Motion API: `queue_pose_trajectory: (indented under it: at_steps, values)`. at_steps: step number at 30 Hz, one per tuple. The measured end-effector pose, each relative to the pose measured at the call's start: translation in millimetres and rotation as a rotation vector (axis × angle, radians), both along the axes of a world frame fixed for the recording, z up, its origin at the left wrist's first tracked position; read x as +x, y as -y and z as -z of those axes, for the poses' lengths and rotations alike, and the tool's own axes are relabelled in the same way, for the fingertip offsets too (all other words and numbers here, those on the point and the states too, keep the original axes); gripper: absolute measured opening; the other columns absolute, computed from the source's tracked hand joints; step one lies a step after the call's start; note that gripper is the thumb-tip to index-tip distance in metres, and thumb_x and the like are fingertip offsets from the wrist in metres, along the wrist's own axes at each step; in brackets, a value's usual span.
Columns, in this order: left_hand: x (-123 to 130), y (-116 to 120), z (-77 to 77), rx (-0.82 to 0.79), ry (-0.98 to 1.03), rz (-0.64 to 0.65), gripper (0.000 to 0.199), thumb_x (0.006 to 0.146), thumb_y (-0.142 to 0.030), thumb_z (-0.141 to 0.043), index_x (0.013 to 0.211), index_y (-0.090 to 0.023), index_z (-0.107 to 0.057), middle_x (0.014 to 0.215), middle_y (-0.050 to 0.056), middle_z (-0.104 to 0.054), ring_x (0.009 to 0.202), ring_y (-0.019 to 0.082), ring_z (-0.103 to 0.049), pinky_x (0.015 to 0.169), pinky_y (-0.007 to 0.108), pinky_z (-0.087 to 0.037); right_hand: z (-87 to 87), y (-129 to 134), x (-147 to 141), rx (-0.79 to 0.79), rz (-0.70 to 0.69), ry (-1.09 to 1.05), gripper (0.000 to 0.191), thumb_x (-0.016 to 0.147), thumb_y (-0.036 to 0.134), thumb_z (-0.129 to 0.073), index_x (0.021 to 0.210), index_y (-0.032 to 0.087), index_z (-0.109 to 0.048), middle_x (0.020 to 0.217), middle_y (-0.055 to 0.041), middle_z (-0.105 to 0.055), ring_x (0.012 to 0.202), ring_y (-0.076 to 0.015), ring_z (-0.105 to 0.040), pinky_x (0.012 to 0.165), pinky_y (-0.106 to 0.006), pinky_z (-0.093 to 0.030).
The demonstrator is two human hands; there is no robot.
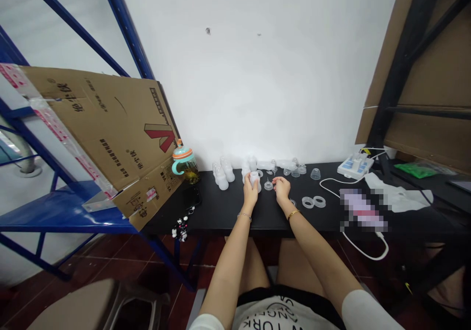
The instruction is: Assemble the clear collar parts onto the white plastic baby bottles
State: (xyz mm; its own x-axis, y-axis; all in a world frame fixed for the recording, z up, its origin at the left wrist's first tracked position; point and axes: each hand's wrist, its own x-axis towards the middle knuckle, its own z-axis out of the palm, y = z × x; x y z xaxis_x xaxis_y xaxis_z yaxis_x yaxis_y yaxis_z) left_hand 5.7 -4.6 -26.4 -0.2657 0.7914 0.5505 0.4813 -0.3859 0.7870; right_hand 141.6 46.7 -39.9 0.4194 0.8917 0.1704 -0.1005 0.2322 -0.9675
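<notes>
A milky white baby bottle body without a cap is held in my left hand, the fingers wrapped round it and its open neck pointing up. My right hand is just right of a clear bottle nipple that stands on the black table. The right fingers are half curled and a little apart, with nothing visible between them. Two translucent collar rings lie to the right of that hand. Another ring is partly hidden behind the right wrist.
Several finished-looking white bottles stand at the left. Clear nipples and caps line the wall side. A teal-lidded jug, a dark phone and a large cardboard sheet are left; a power strip and white cable are right.
</notes>
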Motion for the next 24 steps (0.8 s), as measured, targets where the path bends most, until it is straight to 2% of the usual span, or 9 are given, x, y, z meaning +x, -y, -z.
queue_pose_trajectory:
  at_steps: [6, 12, 17, 21, 24]
  values:
    - [0, 1, -0.1, -0.019, -0.054, -0.035, 0.047, 0.099, -0.030, -0.047, 0.144, -0.018, -0.041, 0.147, 0.014, -0.055, 0.136, 0.023, -0.052, 0.113, 0.035, -0.040, 0.7, 1, 2, 0.001, 0.038, 0.104, 0.025, 0.068, 0.029, -0.045, 0.068, 0.019, -0.068, 0.075, -0.0051, -0.073, 0.048, -0.0159, -0.055, 0.049, -0.027, -0.040]
    - [0, 0, 4.4, -0.094, -0.130, -0.078, 0.065, 0.085, -0.019, -0.060, 0.146, -0.018, -0.039, 0.149, 0.014, -0.053, 0.135, 0.025, -0.053, 0.112, 0.035, -0.043, -1.4, 4, 5, 0.022, 0.085, 0.289, 0.024, 0.072, 0.025, -0.047, 0.077, 0.021, -0.071, 0.087, -0.0066, -0.075, 0.080, -0.0235, -0.067, 0.071, -0.029, -0.047]
    - [-1, -2, 8.1, -0.171, -0.178, -0.127, 0.071, 0.080, -0.019, -0.066, 0.146, -0.021, -0.040, 0.145, 0.014, -0.056, 0.131, 0.027, -0.056, 0.108, 0.037, -0.046, -1.1, 5, -2, 0.044, 0.036, 0.446, 0.026, 0.075, 0.026, -0.055, 0.094, 0.023, -0.073, 0.098, -0.0049, -0.076, 0.088, -0.0225, -0.067, 0.085, -0.032, -0.047]
    - [-4, -4, 10.8, -0.214, -0.198, -0.142, 0.071, 0.078, -0.018, -0.067, 0.144, -0.020, -0.042, 0.141, 0.015, -0.058, 0.128, 0.028, -0.057, 0.105, 0.038, -0.047, 2.8, 4, -8, 0.012, 0.013, 0.562, 0.024, 0.073, 0.028, -0.066, 0.095, 0.025, -0.075, 0.104, -0.0058, -0.077, 0.104, -0.0278, -0.066, 0.103, -0.044, -0.039]
    - [-4, -4, 11.3, -0.219, -0.200, -0.151, 0.069, 0.078, -0.017, -0.067, 0.142, -0.021, -0.044, 0.140, 0.015, -0.059, 0.127, 0.028, -0.058, 0.103, 0.037, -0.047, 6.1, 3, -10, -0.018, -0.007, 0.628, 0.020, 0.071, 0.025, -0.070, 0.090, 0.026, -0.076, 0.101, -0.0061, -0.078, 0.106, -0.0302, -0.066, 0.112, -0.052, -0.028]
